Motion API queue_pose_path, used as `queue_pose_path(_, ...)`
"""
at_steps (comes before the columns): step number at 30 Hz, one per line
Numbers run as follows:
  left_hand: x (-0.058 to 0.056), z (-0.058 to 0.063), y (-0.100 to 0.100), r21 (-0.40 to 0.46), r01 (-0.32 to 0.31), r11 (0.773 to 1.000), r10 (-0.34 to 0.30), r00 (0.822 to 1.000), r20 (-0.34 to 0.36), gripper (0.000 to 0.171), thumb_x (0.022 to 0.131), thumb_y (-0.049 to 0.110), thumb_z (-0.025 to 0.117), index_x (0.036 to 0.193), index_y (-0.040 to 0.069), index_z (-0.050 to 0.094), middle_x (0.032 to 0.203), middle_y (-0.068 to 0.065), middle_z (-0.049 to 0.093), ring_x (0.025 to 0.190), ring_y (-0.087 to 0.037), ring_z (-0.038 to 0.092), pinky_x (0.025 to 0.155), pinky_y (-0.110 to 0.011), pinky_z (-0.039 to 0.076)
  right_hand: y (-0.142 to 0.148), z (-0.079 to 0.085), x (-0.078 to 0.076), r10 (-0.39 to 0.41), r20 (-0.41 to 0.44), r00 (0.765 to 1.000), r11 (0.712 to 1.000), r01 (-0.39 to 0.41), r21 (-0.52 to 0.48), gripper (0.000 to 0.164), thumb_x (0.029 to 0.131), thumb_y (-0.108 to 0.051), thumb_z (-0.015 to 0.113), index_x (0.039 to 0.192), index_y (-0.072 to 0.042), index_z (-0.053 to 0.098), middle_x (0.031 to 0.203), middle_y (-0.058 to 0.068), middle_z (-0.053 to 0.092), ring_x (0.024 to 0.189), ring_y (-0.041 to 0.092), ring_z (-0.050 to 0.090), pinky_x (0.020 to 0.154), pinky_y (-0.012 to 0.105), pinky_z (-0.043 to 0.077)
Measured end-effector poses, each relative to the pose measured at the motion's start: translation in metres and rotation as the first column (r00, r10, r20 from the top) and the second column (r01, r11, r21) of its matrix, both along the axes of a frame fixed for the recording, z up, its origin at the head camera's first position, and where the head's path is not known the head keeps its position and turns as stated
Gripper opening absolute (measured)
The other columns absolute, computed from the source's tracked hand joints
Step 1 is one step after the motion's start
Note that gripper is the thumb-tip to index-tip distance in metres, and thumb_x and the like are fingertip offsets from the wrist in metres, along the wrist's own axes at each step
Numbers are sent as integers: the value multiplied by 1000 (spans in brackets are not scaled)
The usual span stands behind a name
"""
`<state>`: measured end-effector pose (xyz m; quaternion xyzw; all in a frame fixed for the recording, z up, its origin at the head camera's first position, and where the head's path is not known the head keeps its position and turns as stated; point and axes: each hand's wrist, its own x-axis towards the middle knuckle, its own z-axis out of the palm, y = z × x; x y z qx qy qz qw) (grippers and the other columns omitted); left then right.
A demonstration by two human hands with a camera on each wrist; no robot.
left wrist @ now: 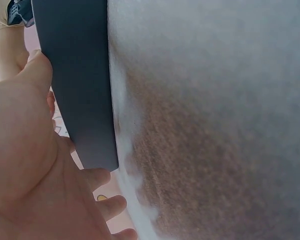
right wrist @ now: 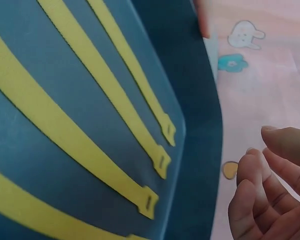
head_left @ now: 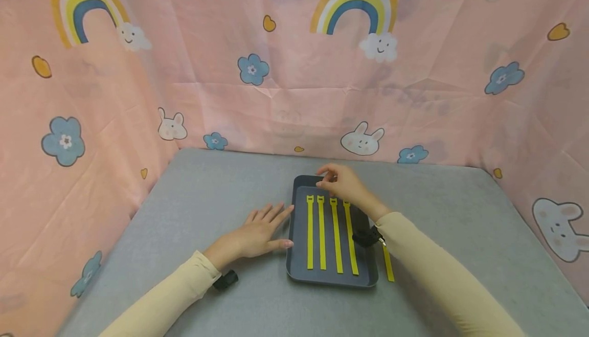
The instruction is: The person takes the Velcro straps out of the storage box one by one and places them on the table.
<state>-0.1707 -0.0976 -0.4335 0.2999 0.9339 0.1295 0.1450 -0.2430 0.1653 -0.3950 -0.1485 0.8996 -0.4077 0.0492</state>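
Note:
Several yellow hook-and-loop cable ties point(head_left: 310, 234) lie lengthwise, side by side, in a dark grey tray point(head_left: 327, 277). Their slotted heads point(right wrist: 148, 202) point to the far end in the right wrist view. My left hand point(head_left: 255, 236) is spread at the tray's left side, thumb and forefinger at the rim. The left wrist view shows the thumb against the tray's outer wall point(left wrist: 80, 80). Over the far end of the tray hovers my right hand point(head_left: 342, 183), its fingers loosely bent, thumb apart from them, holding nothing.
Another yellow cable tie point(head_left: 389, 266) lies on the grey table point(head_left: 221, 178) just right of the tray, partly hidden by the right forearm. A pink printed curtain point(head_left: 294, 107) rises behind the table and along both sides.

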Motion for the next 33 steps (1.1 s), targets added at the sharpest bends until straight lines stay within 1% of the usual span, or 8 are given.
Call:
queue_pose_path(2,0,0,0,-1,-2,1000,2,1000,0,84,87,70,38,152,32,0,162,-5,8,149,-35,8,115,-61,11,-3,-3,0,1,-1,1000,1000,-1,0,33,90,-18,64,121,-7,59,92,20,66,72,39,63,58,33,51)
queue_pose_path(5,0,0,0,2,-1,1000,1,1000,-1,85,87,71,38,153,32,0,162,-5,7,149,-35,8,115,-61,11,-6,-10,-1,6,11,1000,1000,-6,-3,33,90,-17,64,120,-6,60,91,22,66,71,38,63,56,31,50)
queue_pose_path(11,1,1,-1,5,5,1000,-5,1000,-2,85,87,70,38,153,31,0,162,-6,7,149,-36,8,115,-62,12,-9,-24,-2,8,27,1000,1000,-8,8,29,90,-15,64,118,-7,61,87,19,66,68,34,63,57,31,51)
queue_pose_path(16,1,1,-1,6,12,1000,-12,1000,-6,85,87,71,36,153,31,0,162,-6,8,148,-36,9,114,-62,12,-13,-29,-1,5,28,1000,1000,-5,28,29,89,-16,64,117,-6,61,84,12,65,66,24,63,59,29,52)
queue_pose_path(20,1,1,-1,9,12,1000,-12,1000,-5,85,87,70,37,153,30,0,162,-7,9,148,-36,10,114,-62,12,-16,-33,0,-8,40,999,998,5,64,31,88,-19,65,118,-8,62,82,8,64,61,18,60,56,28,50)
queue_pose_path(25,1,1,-1,14,12,1000,-12,1000,1,84,88,70,37,153,31,0,161,-7,9,148,-36,10,114,-62,13,-20,-38,0,-21,45,999,996,17,92,31,87,-21,67,116,-10,63,77,6,63,57,15,57,53,28,47)
queue_pose_path(29,1,0,-1,14,14,1000,-14,1000,0,84,88,70,37,153,31,0,161,-7,9,148,-36,10,114,-62,12,-21,-41,2,-18,30,999,993,15,116,30,86,-20,68,114,-9,63,74,6,62,55,14,55,53,27,45)
queue_pose_path(33,1,0,-1,18,13,1000,-13,1000,-10,84,88,70,37,153,30,1,161,-7,9,148,-36,11,114,-62,12,-22,-44,1,-31,21,999,990,28,136,27,85,-19,69,111,-11,65,72,5,62,55,13,54,53,27,44)
